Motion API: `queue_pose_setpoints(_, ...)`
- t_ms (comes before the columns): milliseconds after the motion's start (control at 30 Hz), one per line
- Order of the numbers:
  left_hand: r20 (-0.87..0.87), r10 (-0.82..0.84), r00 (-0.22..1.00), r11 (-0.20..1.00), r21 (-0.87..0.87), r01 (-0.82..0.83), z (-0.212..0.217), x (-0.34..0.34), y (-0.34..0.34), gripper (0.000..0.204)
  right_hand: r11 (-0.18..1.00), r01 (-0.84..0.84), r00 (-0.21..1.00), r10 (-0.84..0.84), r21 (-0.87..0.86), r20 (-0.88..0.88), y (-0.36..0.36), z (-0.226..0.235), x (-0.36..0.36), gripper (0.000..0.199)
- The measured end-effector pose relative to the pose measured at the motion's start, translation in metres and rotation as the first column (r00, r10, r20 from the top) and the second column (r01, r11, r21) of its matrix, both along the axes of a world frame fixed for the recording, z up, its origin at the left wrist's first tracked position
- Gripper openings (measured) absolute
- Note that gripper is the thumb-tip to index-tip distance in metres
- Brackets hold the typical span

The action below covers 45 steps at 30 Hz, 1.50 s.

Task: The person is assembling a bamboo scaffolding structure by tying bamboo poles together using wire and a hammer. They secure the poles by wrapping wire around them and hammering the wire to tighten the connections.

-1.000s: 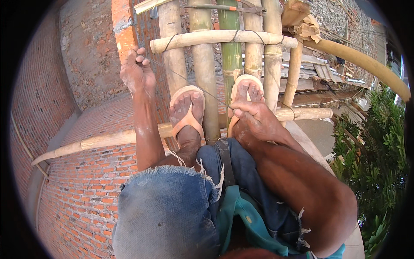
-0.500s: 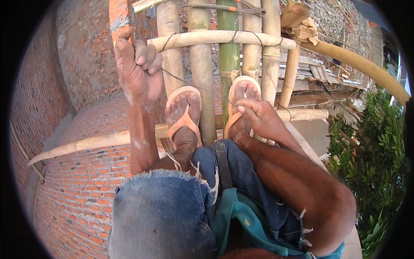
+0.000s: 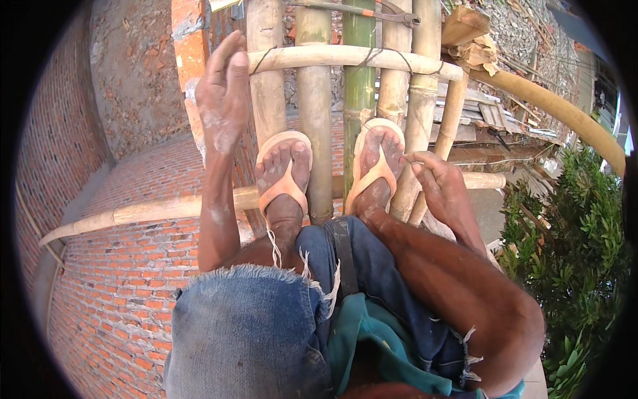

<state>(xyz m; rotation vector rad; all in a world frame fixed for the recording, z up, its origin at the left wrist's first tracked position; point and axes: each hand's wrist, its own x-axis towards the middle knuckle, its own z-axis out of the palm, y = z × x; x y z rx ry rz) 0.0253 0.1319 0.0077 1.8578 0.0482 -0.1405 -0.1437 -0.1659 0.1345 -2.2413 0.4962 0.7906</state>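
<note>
The thin tie wire point(image 3: 425, 161) runs from the bamboo poles point(image 3: 405, 100) beside the right sandalled foot, pinched in the right hand point(image 3: 444, 189), whose grip is closed on it with the knuckles bent. The left hand point(image 3: 222, 100) is raised, fingers straight and open, dusted white, before the orange brick column point(image 3: 189, 46).

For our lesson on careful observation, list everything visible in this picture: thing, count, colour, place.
upright bamboo poles: about five, tan and one green, centre top
cross bamboo pole: one, pale tan, tied across the uprights
long bamboo pole: one, tan, lying level at left
brick wall: one, red-orange, left and below
bush: one, green, right
sandals: two, peach, on the poles
denim shorts: one, blue, bottom
left hand: dusty, raised beside an upright
right hand: on a pole by the right foot
</note>
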Motion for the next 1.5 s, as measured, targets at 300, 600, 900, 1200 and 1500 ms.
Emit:
queue_pose_setpoints(300,-0.412,0.177,0.894,0.982,0.014,-0.188,-0.09,0.016,0.048,0.037,0.996,0.01,0.993,0.001,0.093,-0.116,0.018,-0.023,0.002,0.021)
queue_pose_setpoints(600,-0.664,-0.114,0.739,0.922,-0.348,-0.171,-0.148,0.007,0.032,0.046,0.917,0.331,0.921,-0.264,0.221,-0.286,0.041,-0.05,0.006,0.023)
queue_pose_setpoints(900,-0.75,-0.124,0.65,0.686,-0.539,-0.49,-0.218,-0.007,0.048,0.06,0.949,-0.315,0.906,0.307,0.023,-0.291,0.058,-0.138,0.08,0.024)
queue_pose_setpoints(1200,-0.822,-0.005,0.57,0.714,-0.402,-0.573,-0.24,-0.028,0.036,0.051,0.965,-0.236,0.972,0.236,-0.116,-0.013,0.078,-0.116,0.089,0.02)
queue_pose_setpoints(1500,-0.679,0.207,0.705,0.685,-0.414,-0.6,-0.193,0.005,0.034,0.042,0.994,0.053,0.998,-0.054,-0.092,-0.011,0.089,-0.122,0.063,0.025)
